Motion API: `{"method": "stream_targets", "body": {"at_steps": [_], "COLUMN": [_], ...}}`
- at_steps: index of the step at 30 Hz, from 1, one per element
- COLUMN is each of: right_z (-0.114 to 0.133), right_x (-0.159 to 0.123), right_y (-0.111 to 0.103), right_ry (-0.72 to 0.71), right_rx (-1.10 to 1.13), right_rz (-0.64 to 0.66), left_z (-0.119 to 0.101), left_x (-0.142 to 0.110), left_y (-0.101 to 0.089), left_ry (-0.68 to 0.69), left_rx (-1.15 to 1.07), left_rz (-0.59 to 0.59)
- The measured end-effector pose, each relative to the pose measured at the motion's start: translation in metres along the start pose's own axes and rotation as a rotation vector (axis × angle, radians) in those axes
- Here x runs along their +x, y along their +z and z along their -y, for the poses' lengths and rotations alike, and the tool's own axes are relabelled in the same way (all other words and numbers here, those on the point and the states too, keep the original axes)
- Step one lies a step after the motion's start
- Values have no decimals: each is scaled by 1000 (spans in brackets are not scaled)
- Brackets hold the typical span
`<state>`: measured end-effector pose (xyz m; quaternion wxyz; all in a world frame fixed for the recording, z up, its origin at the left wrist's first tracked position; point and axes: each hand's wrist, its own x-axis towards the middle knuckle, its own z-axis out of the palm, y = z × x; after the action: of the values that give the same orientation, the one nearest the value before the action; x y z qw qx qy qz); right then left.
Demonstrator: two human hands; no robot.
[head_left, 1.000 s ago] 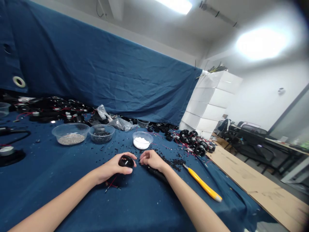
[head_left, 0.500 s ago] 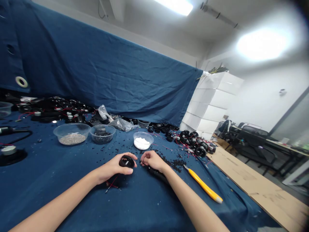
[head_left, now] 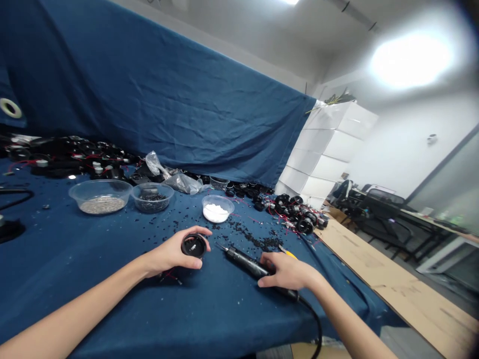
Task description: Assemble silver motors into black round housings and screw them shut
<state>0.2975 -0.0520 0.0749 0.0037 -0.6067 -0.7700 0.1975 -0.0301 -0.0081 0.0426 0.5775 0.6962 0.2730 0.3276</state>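
My left hand (head_left: pixel 172 252) is wrapped around a small round black part (head_left: pixel 193 245) with red wires trailing under it, held just above the blue cloth. My right hand (head_left: pixel 286 271) lies over the body of a black electric screwdriver (head_left: pixel 243 262), fingers curled around it. The tool lies on the cloth with its tip pointing toward the black part, and its cable runs off the table's near edge. A yellow-handled tool (head_left: pixel 287 253) peeks out just behind my right hand.
A white-filled cup (head_left: pixel 217 208), a bowl of dark bits (head_left: pixel 152 197) and a bowl of grey bits (head_left: pixel 101 196) stand behind. Black parts with red wires (head_left: pixel 299 217) are heaped at right and along the back left. Loose black bits (head_left: pixel 254 238) litter the cloth. Cardboard (head_left: pixel 389 279) lies to the right.
My right hand has moved away from the black part, back and to the right, onto the screwdriver's body. The left hand has kept its hold. The camera has tilted slightly.
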Motion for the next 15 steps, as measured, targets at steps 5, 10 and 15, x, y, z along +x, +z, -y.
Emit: {"method": "stream_targets", "body": {"at_steps": [5,10,15], "right_z": [0,12,29], "right_x": [-13,-34,-69], "right_y": [19,13,3], "right_ry": [30,39,39], "right_rx": [-18,65,116], "right_rz": [-113,-166,-158], "left_z": [-5,-9,-6], "left_x": [1,0,1], "left_y": [7,18,28], "left_ry": [75,86,158], "left_rx": [302,498,565], "left_rz": [-106,-161,-245]}}
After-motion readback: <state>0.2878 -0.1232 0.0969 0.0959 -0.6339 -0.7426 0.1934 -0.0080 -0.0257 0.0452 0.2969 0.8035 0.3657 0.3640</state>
